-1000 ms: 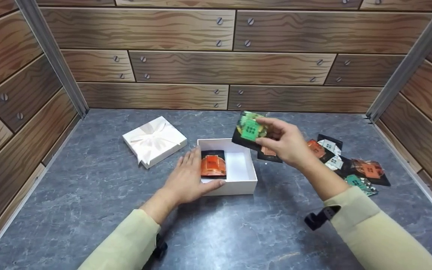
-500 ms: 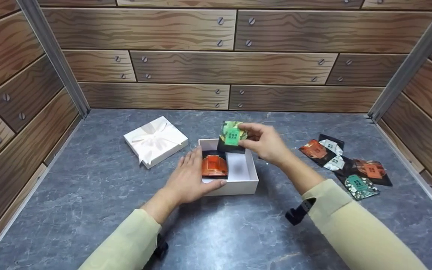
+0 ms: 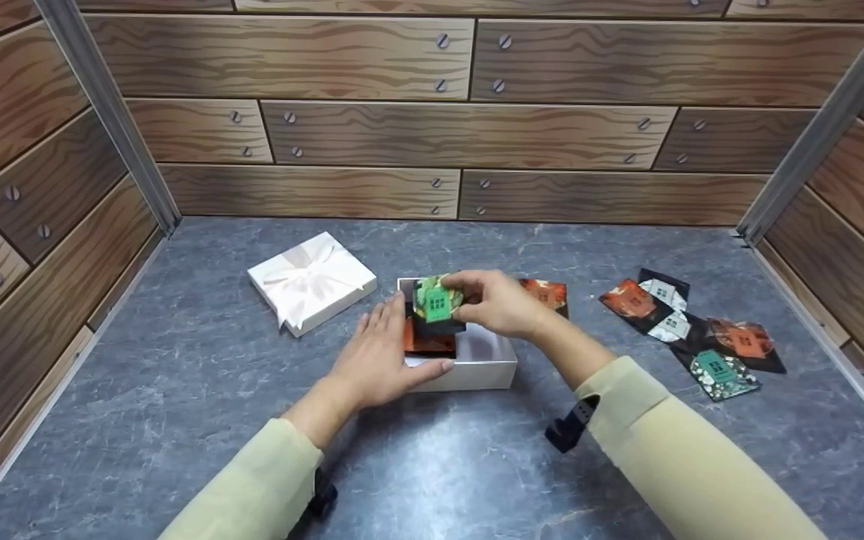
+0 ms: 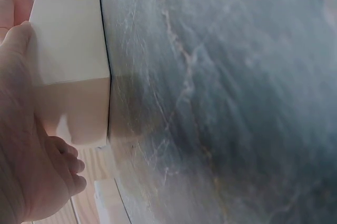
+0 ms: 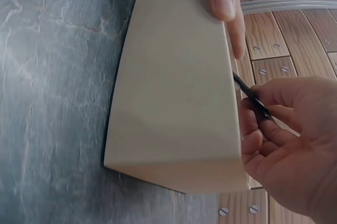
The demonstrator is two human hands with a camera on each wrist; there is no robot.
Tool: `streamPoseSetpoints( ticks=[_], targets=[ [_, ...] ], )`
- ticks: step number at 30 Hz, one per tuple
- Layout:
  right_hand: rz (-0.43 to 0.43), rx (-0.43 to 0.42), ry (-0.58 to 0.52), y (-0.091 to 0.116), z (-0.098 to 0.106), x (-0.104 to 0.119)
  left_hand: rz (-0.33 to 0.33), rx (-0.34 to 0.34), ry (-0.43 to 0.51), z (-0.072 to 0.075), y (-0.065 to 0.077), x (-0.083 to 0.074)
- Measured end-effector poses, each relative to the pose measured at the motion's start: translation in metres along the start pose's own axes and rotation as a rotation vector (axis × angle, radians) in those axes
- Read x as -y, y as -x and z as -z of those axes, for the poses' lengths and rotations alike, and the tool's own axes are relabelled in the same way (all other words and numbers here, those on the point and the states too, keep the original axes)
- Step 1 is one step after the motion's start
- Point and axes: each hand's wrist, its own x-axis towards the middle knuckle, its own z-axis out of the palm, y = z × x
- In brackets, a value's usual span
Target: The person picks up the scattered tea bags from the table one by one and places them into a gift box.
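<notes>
A white open box [image 3: 469, 376] stands on the grey marbled table. My left hand [image 3: 372, 352] rests along its left side with straight fingers, the thumb lying over the front rim. Over the left half of the box, my right hand [image 3: 503, 306] pinches a flat green-and-black sachet [image 3: 436, 304] between thumb and fingers. Below it inside the box lies an orange-and-black sachet [image 3: 432, 346], partly covered from view. From the right wrist view, the held sachet [image 5: 251, 95] appears edge-on at the box rim, and the pale box wall [image 5: 174, 82] hides the inside.
A white lid [image 3: 312, 281] with a ribbon bow lies at the back left. Behind my right hand is another orange sachet [image 3: 550, 294]. Farther right, several sachets overlap in a loose pile, including a teal one [image 3: 718, 369] and an orange one [image 3: 743, 341]. Wood-patterned walls enclose the table.
My right hand has carried the green sachet leftward and down, from right of the box to over the orange sachet inside. My left hand has stayed in place.
</notes>
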Motion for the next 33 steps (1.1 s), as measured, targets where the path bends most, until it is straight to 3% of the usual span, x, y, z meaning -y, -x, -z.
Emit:
streamPoseSetpoints(
  ticks=[9, 15, 33],
  targets=[
    [-0.001, 0.063, 0.018, -0.006, -0.012, -0.002, -0.013, -0.022, 0.026, -0.001, 0.0, 0.0],
    [-0.002, 0.065, -0.001, -0.009, -0.016, -0.004, -0.017, -0.021, 0.035, -0.001, 0.0, 0.0],
    [-0.026, 0.068, 0.074, -0.008, -0.013, -0.002, -0.003, -0.008, 0.002, -0.001, 0.0, 0.0]
  ],
)
